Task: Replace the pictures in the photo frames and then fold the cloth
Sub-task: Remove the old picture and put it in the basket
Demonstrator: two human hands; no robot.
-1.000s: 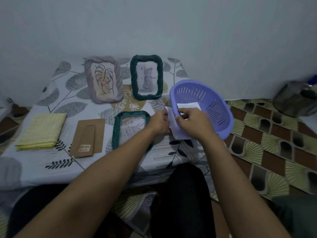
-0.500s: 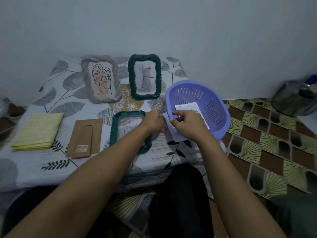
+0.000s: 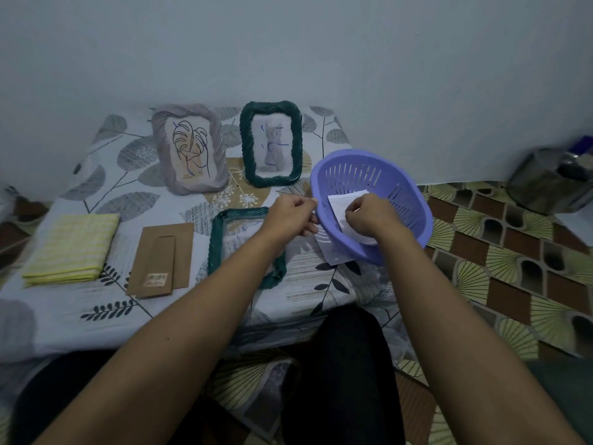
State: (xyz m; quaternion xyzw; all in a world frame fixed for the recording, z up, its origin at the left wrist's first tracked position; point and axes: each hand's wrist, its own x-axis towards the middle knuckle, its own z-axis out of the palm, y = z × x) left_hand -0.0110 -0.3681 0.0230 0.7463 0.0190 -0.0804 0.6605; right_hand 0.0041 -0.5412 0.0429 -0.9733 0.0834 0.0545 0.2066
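The slotted basket [image 3: 414, 200] is lavender, the papers [image 3: 339, 203] in it white. Left of it: an upright dark green braided frame [image 3: 246, 149], a lilac-grey frame [image 3: 161, 155] (black leaf line-drawing inside), brown cardboard backing [image 3: 160, 252], a yellow-striped cloth [image 3: 70, 245], all on a white sheet [image 3: 106, 319] printed with grey leaves.

Home, likely bedroom: leaf-print bedsheet [image 3: 96, 316] over low bed, patterned vinyl floor [image 3: 513, 268], steel pot [image 3: 545, 184] by wall [image 3: 288, 43].

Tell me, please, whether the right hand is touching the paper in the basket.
Touching. The head view shows the right hand pinching the paper with curled fingers inside the basket.
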